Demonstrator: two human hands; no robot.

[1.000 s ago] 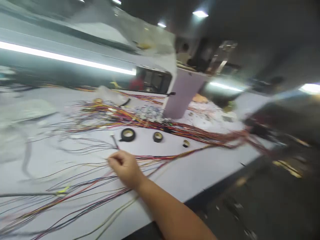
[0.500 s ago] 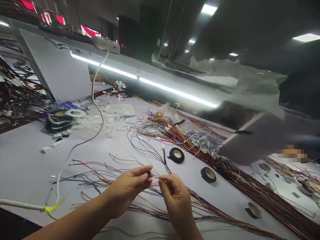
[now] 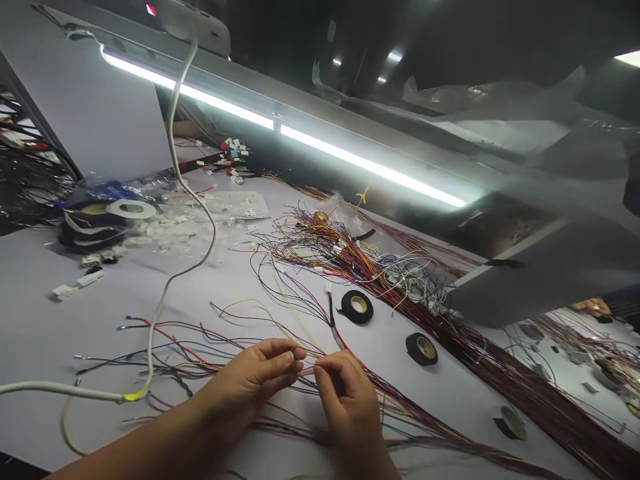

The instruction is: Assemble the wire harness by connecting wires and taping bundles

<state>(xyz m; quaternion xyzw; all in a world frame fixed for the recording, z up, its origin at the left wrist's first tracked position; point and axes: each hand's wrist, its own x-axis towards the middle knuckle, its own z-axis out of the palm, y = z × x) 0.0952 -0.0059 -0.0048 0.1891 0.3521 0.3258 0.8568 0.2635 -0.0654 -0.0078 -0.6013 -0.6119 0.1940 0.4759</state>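
My left hand (image 3: 257,377) is closed, with a small dark piece (image 3: 294,354) pinched between thumb and fingertips; its kind is too small to make out. Just to its right, my right hand (image 3: 347,400) is closed in a pinch on a thin wire (image 3: 308,371) at the fingertips. The two hands nearly meet above a loose bundle of coloured wires (image 3: 185,357), whose ends fan out to the left on the white table. Behind my right hand, a short red and black cable with a white connector (image 3: 329,288) lies on the table.
Black tape rolls (image 3: 357,307) lie right of the hands. A long wire harness (image 3: 370,267) runs diagonally behind. A white power cord (image 3: 213,233) hangs across the left side. Plastic bags of connectors (image 3: 200,217) lie far left under a light bar (image 3: 370,163). Another person's hand (image 3: 593,307) shows far right.
The view has shifted closer and slightly down, so the surroundings sit differently. Both hands keep their pinches and stay close together; the gap between the fingertips looks slightly smaller.
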